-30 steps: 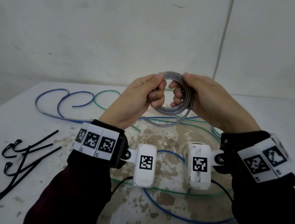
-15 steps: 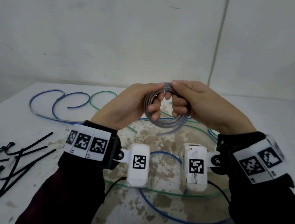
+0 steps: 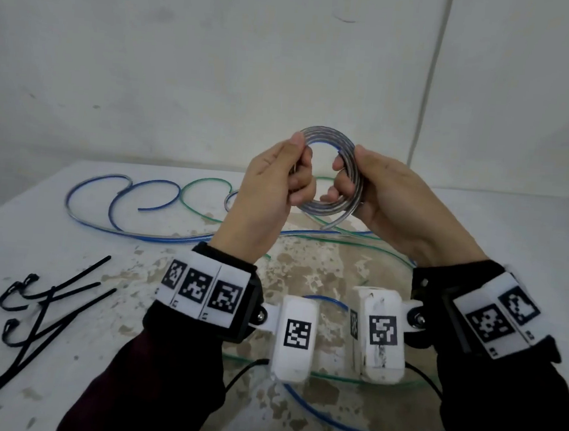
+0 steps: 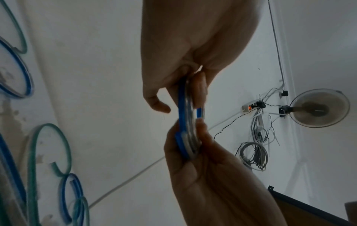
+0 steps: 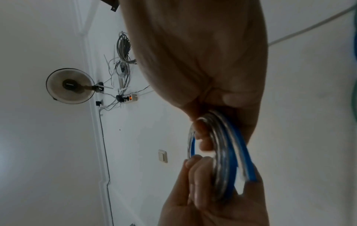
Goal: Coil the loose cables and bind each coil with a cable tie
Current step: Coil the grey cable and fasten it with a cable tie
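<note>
- One coil (image 3: 328,171) of clear-and-blue cable, several turns, is held upright in the air above the far middle of the table (image 3: 514,242), in front of the wall.
- The loose end of the coil hangs from its lower right and points down toward the table.
- On the table lie loose cables: blue ones (image 3: 115,207) looping at the far left and sweeping across the near middle, and green ones (image 3: 206,188) curling at the far middle and running under the wrists. They overlap, so an exact count cannot be told.
- Black ties (image 3: 37,314) lie in a loose pile at the near left, well apart from the coil; about four, but they cross each other and the number is not sure.
- The left hand (image 3: 268,193) grips the left side of the coil, thumb on the outside at the top, fingers curled through the ring.
- The right hand (image 3: 387,203) grips the right side the same way, thumb on the outer edge and fingers hooked inside.
- The two hands face each other with the coil between them; their curled fingers are near each other inside the ring, and whether they touch cannot be told.
- In the right wrist view the turns lie side by side, a blue one on the outside.
</note>
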`<state>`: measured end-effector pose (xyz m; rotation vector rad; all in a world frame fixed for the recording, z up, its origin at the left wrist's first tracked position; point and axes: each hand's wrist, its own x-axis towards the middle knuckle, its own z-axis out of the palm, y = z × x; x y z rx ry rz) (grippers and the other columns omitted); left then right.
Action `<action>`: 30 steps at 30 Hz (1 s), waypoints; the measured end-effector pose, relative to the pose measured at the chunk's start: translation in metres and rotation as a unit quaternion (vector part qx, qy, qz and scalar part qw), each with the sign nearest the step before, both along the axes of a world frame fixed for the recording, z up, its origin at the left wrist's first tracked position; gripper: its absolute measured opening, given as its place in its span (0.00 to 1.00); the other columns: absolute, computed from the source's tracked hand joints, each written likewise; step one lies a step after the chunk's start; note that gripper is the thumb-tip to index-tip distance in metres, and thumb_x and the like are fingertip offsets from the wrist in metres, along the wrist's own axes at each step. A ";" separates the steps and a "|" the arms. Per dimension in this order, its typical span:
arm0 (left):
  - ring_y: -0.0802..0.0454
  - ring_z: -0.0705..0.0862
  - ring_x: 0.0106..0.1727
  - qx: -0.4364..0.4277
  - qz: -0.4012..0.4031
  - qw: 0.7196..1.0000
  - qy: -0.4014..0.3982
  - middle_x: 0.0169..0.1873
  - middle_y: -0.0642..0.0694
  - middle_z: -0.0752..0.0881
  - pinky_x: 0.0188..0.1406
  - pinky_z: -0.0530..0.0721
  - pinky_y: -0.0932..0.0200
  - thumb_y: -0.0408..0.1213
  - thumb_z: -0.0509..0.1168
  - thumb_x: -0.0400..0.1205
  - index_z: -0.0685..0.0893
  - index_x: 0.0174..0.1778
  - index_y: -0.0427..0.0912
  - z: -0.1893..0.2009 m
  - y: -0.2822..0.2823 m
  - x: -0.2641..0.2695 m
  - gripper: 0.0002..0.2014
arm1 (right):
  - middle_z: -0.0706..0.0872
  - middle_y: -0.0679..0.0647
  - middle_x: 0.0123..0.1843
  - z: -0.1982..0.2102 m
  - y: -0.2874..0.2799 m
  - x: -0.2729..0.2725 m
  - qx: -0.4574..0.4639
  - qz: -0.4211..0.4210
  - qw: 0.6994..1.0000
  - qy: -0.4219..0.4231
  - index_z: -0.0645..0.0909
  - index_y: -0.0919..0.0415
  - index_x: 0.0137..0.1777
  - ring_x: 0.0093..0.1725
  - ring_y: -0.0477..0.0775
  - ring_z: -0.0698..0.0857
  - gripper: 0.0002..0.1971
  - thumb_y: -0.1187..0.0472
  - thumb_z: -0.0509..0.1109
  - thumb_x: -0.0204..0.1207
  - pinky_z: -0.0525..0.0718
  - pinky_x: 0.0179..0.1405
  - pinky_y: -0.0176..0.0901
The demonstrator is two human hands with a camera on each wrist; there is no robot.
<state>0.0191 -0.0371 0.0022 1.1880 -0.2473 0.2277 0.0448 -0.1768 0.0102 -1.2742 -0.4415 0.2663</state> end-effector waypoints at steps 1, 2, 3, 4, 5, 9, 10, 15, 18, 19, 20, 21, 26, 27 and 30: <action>0.56 0.62 0.18 -0.001 -0.025 1.000 0.019 0.18 0.51 0.64 0.21 0.65 0.67 0.37 0.50 0.89 0.71 0.33 0.38 0.002 0.001 -0.001 0.17 | 0.73 0.49 0.23 0.000 0.001 0.000 0.012 0.003 1.000 -0.001 0.75 0.64 0.42 0.26 0.49 0.78 0.18 0.58 0.48 0.88 0.82 0.36 0.38; 0.54 0.65 0.17 0.010 -0.052 0.998 0.038 0.16 0.50 0.64 0.23 0.68 0.65 0.38 0.51 0.88 0.71 0.32 0.39 0.004 0.002 -0.002 0.17 | 0.70 0.48 0.22 0.000 0.001 0.000 0.012 0.006 1.000 -0.006 0.74 0.64 0.41 0.24 0.47 0.74 0.18 0.58 0.49 0.88 0.81 0.33 0.37; 0.52 0.68 0.17 0.032 -0.074 0.995 0.054 0.15 0.50 0.65 0.28 0.71 0.61 0.38 0.51 0.87 0.71 0.32 0.39 0.005 0.004 -0.003 0.16 | 0.67 0.47 0.22 0.000 0.000 0.000 -0.002 0.010 1.000 -0.015 0.74 0.64 0.41 0.22 0.46 0.72 0.18 0.58 0.49 0.88 0.80 0.30 0.36; 0.51 0.70 0.17 0.058 -0.090 0.992 0.068 0.15 0.49 0.65 0.32 0.71 0.58 0.39 0.52 0.86 0.71 0.33 0.38 0.005 0.006 -0.003 0.16 | 0.66 0.47 0.22 0.000 -0.001 -0.001 -0.027 0.014 0.999 -0.027 0.74 0.64 0.41 0.21 0.45 0.70 0.18 0.58 0.49 0.88 0.79 0.29 0.36; 0.50 0.71 0.17 0.084 -0.103 0.988 0.079 0.15 0.49 0.66 0.35 0.72 0.56 0.40 0.52 0.86 0.72 0.33 0.38 0.005 0.008 -0.004 0.16 | 0.65 0.46 0.22 0.000 -0.002 -0.002 -0.055 0.015 0.998 -0.041 0.74 0.64 0.42 0.21 0.44 0.68 0.17 0.58 0.50 0.88 0.78 0.28 0.36; 0.49 0.76 0.17 0.191 -0.112 0.971 0.094 0.15 0.47 0.71 0.39 0.73 0.52 0.43 0.55 0.86 0.74 0.33 0.37 0.000 0.008 -0.004 0.17 | 0.66 0.48 0.24 0.001 -0.003 -0.008 -0.162 -0.010 0.983 -0.084 0.67 0.59 0.47 0.20 0.45 0.63 0.09 0.57 0.53 0.87 0.74 0.24 0.38; 0.49 0.75 0.17 0.212 -0.116 0.966 0.092 0.15 0.47 0.71 0.36 0.74 0.54 0.42 0.56 0.86 0.75 0.34 0.36 -0.002 0.007 -0.005 0.17 | 0.67 0.49 0.25 0.000 -0.003 -0.009 -0.181 -0.013 0.980 -0.085 0.66 0.59 0.49 0.20 0.45 0.63 0.07 0.57 0.53 0.87 0.73 0.23 0.38; 0.59 0.61 0.18 0.239 -0.100 0.965 0.047 0.21 0.50 0.64 0.34 0.59 0.53 0.37 0.56 0.86 0.76 0.39 0.36 -0.004 0.012 -0.005 0.12 | 0.75 0.47 0.22 -0.002 0.001 -0.007 -0.173 -0.012 0.982 -0.070 0.68 0.60 0.49 0.22 0.48 0.69 0.07 0.60 0.53 0.87 0.76 0.27 0.40; 0.61 0.57 0.19 0.191 -0.063 0.979 0.031 0.22 0.51 0.63 0.25 0.52 0.61 0.36 0.55 0.87 0.74 0.39 0.36 -0.003 0.015 -0.002 0.12 | 0.79 0.55 0.28 -0.002 0.003 -0.005 -0.132 -0.029 0.989 -0.063 0.76 0.65 0.48 0.28 0.52 0.79 0.13 0.62 0.51 0.88 0.84 0.33 0.42; 0.61 0.56 0.19 0.168 -0.055 0.984 0.028 0.20 0.53 0.61 0.23 0.52 0.64 0.37 0.54 0.88 0.74 0.38 0.36 -0.003 0.016 -0.001 0.13 | 0.81 0.56 0.29 -0.001 0.002 -0.005 -0.130 -0.028 0.990 -0.055 0.78 0.67 0.50 0.29 0.52 0.81 0.15 0.61 0.51 0.88 0.85 0.34 0.41; 0.61 0.55 0.19 0.150 -0.047 0.987 0.025 0.20 0.54 0.60 0.20 0.53 0.67 0.37 0.54 0.88 0.74 0.38 0.37 -0.003 0.016 -0.001 0.14 | 0.83 0.55 0.30 -0.001 0.001 -0.004 -0.130 -0.023 0.990 -0.048 0.80 0.68 0.52 0.31 0.51 0.83 0.17 0.60 0.51 0.88 0.85 0.36 0.40; 0.61 0.55 0.19 0.138 -0.037 0.989 0.021 0.19 0.55 0.59 0.19 0.55 0.69 0.37 0.54 0.88 0.74 0.38 0.37 -0.003 0.016 0.000 0.14 | 0.84 0.55 0.31 -0.002 -0.001 -0.004 -0.128 -0.013 0.991 -0.042 0.81 0.67 0.53 0.33 0.50 0.84 0.18 0.59 0.50 0.88 0.85 0.38 0.41; 0.60 0.55 0.19 0.083 0.022 0.996 0.003 0.18 0.56 0.60 0.17 0.58 0.70 0.38 0.54 0.88 0.73 0.36 0.37 0.000 0.013 0.000 0.15 | 0.89 0.57 0.37 -0.001 -0.005 -0.005 -0.094 0.035 0.995 -0.009 0.82 0.64 0.50 0.41 0.51 0.88 0.19 0.57 0.51 0.88 0.88 0.45 0.47; 0.60 0.55 0.19 0.078 0.026 0.997 0.003 0.18 0.55 0.60 0.17 0.58 0.70 0.38 0.54 0.88 0.73 0.36 0.37 0.000 0.013 0.000 0.15 | 0.89 0.56 0.36 -0.001 -0.004 -0.005 -0.091 0.037 0.995 -0.009 0.82 0.65 0.49 0.41 0.51 0.88 0.18 0.58 0.51 0.88 0.88 0.44 0.46; 0.58 0.58 0.17 0.069 -0.004 0.997 0.029 0.15 0.54 0.63 0.19 0.60 0.66 0.37 0.53 0.88 0.73 0.36 0.36 0.004 0.016 -0.001 0.15 | 0.82 0.50 0.27 -0.001 0.000 -0.006 -0.091 0.008 0.995 -0.036 0.78 0.64 0.44 0.34 0.48 0.86 0.18 0.59 0.50 0.88 0.86 0.43 0.40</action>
